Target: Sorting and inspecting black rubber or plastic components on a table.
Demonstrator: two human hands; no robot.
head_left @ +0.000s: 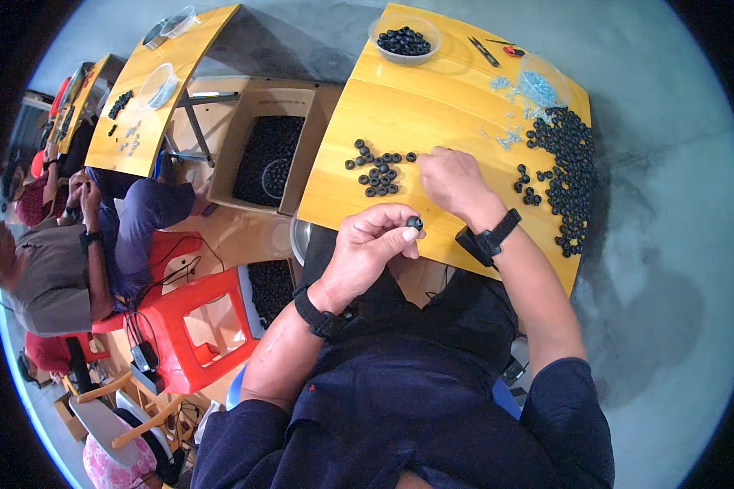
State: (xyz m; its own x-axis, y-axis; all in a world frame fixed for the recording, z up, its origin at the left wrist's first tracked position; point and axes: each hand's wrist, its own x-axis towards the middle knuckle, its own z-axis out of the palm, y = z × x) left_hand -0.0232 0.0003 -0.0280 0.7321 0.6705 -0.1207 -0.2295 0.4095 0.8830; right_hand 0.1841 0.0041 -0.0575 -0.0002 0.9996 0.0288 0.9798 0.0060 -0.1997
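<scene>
My left hand [371, 242], near the table's front edge, pinches a small round black rubber-like part [414, 222] between thumb and finger. Over the wooden table, my right hand [455, 181] has its fingers curled together. Whatever they hold, if anything, is hidden. Just left of its fingertips lies one black part [411, 157], beside a small group of the same black ring-shaped parts [377, 181]. On the right, a large spread of such parts [569, 171] covers the table's edge. Small clear-blue pieces [510, 137] lie scattered behind my right hand.
At the table's back stand a clear bowl of black parts [404, 42] and a tub of clear-blue pieces [541, 87]; tweezers [483, 51] lie between. A cardboard box [295, 106] of black parts is on the floor left. Beyond a red stool [189, 342], a person [53, 285] sits at another table.
</scene>
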